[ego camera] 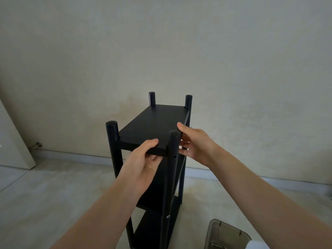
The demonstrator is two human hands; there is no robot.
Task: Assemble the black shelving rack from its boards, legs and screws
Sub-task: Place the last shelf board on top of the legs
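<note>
No text, label, brand, number or sign can be read anywhere in this view. The black rack [152,123] carries no marking, and the grey container [222,234] on the floor shows none either.

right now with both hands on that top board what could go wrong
The top board may slip: the near right leg shows an empty screw hole, so that corner could be unfastened. The left hand pinches the board's front edge, the right hand its side; fingers beneath could get pinched. The tall rack might tip.
</note>
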